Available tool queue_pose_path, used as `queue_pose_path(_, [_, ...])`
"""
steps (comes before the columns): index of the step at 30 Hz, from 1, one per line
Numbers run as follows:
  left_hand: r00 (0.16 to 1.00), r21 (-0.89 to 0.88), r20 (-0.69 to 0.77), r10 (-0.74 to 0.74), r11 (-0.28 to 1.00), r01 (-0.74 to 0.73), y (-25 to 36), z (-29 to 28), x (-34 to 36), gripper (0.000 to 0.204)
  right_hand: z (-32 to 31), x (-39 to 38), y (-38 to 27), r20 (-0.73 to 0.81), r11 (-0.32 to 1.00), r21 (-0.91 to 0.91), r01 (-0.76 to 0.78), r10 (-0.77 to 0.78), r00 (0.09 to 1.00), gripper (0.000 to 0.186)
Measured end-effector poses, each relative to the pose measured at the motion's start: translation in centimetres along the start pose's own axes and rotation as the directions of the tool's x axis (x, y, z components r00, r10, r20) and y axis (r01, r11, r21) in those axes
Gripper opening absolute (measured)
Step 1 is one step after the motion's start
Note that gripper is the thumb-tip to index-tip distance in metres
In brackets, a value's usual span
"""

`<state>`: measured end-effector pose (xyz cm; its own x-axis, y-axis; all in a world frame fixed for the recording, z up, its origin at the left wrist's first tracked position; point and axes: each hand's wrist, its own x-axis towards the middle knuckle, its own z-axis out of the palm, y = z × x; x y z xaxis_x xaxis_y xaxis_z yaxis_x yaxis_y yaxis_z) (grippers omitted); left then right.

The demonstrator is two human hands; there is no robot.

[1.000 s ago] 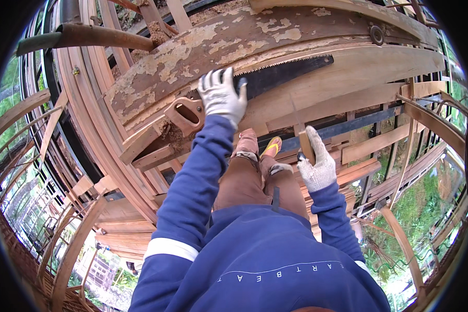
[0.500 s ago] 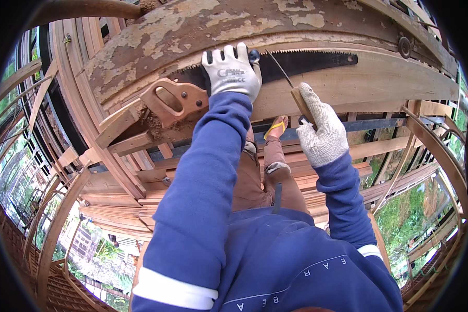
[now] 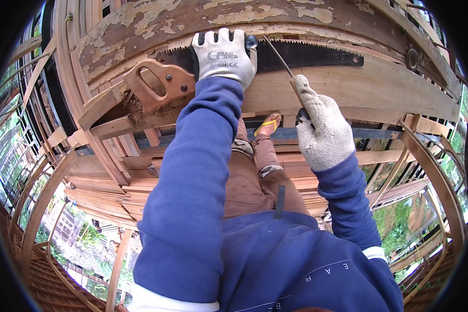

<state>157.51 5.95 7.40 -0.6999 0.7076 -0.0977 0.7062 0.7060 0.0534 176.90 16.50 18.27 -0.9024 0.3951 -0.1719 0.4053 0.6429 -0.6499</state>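
Observation:
A handsaw with a dark blade (image 3: 307, 59) and wooden handle (image 3: 139, 89) lies along a plank (image 3: 379, 86), teeth facing away from me. My left hand (image 3: 223, 54), in a pale glove with dark fingertips, is closed on the blade near the handle, fingers over the toothed edge. My right hand (image 3: 322, 125), also gloved, grips the wooden handle of a thin metal file (image 3: 284, 66). The file slants up and left, its tip at the saw's teeth just right of my left thumb.
Behind the saw is a weathered board (image 3: 182, 21) with flaking patches. Short wood offcuts (image 3: 100, 108) with sawdust sit at the left. Timber frames (image 3: 426, 166) and stacked planks (image 3: 104, 208) surround me, and my foot (image 3: 269, 125) in a yellow sandal shows below the plank.
My right hand has moved up, bringing the file to the teeth. My left hand stays on the blade. The saw and boards sit higher in the picture as the view shifts.

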Motion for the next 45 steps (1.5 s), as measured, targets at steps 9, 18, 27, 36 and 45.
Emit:
queue_pose_path(9, [1.000,0.001,-0.030,0.001,1.000,-0.001,-0.1,0.3,0.0,0.036,0.1,0.0,-1.4,0.109,0.980,-0.141,-0.143,0.159,0.981,0.072])
queue_pose_path(18, [0.999,-0.032,-0.027,0.017,0.999,-0.018,-0.1,0.3,-0.2,0.032,0.4,0.2,-2.6,0.155,0.935,-0.301,-0.187,0.241,0.958,0.073])
queue_pose_path(27, [1.000,-0.072,0.021,0.010,0.997,-0.008,0.1,0.1,0.2,0.038,0.8,0.1,-3.0,0.110,0.916,-0.350,-0.197,0.250,0.962,0.074])
queue_pose_path(36, [1.000,-0.053,0.004,0.024,0.998,-0.024,-0.1,0.1,-0.2,0.032,0.9,0.7,-3.2,0.128,0.900,-0.412,-0.145,0.215,0.968,0.073])
queue_pose_path(45, [1.000,-0.037,-0.005,0.024,0.999,-0.025,-0.3,0.2,-0.2,0.032,2.5,2.6,-2.9,0.132,0.870,-0.472,-0.143,0.230,0.964,0.072])
